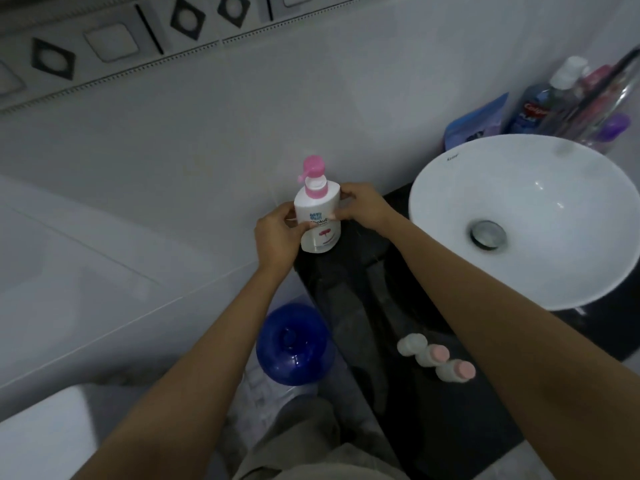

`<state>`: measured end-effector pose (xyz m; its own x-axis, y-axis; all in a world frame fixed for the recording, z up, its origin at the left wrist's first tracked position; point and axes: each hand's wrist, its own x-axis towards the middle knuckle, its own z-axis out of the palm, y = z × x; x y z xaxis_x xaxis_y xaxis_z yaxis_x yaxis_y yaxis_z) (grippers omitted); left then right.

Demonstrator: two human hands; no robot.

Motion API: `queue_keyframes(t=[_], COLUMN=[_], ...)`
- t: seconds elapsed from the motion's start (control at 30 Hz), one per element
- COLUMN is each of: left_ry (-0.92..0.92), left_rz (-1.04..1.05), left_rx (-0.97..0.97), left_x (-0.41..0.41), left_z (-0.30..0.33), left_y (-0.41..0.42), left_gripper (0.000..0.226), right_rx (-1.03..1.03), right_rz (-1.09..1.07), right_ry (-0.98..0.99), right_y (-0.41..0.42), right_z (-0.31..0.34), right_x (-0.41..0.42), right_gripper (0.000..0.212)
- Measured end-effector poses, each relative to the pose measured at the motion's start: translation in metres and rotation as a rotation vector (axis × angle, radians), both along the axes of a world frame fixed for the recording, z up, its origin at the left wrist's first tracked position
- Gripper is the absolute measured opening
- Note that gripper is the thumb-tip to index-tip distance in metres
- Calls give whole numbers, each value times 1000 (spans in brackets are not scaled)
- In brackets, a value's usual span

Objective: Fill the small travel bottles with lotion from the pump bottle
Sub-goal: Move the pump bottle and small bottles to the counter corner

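Observation:
A white pump bottle (317, 216) with a pink pump head stands at the far end of the black counter (367, 296), against the wall. My left hand (275, 237) grips its left side and my right hand (363, 207) grips its right side. Three small travel bottles stand in a row near the counter's front: one with a white cap (411, 344), and two with pink caps (434, 355) (457, 370). My right forearm passes just to their right.
A white round basin (526, 216) sits on the counter to the right. Behind it stand a mouthwash bottle (535, 109), a blue pouch (476, 121) and other toiletries. A blue water jug (294, 344) stands on the floor left of the counter. A white bathtub edge lies at left.

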<state>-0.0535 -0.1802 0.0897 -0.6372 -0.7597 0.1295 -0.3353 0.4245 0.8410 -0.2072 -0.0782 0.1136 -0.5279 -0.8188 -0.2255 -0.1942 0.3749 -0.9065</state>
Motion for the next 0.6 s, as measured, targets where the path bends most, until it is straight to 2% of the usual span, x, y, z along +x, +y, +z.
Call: queue_keyframes(t=[0.5, 0.6], left_ry=[38, 17], left_rz=[-107, 22], left_rx=[-64, -104], left_x=[1, 9], left_z=[-4, -10], left_y=[-9, 0], left_gripper=[39, 44], right_rx=[19, 34], right_rz=[-110, -217], right_ry=[-44, -66], right_y=[5, 33], right_z=[4, 14], right_x=[4, 8], right_gripper=[58, 55])
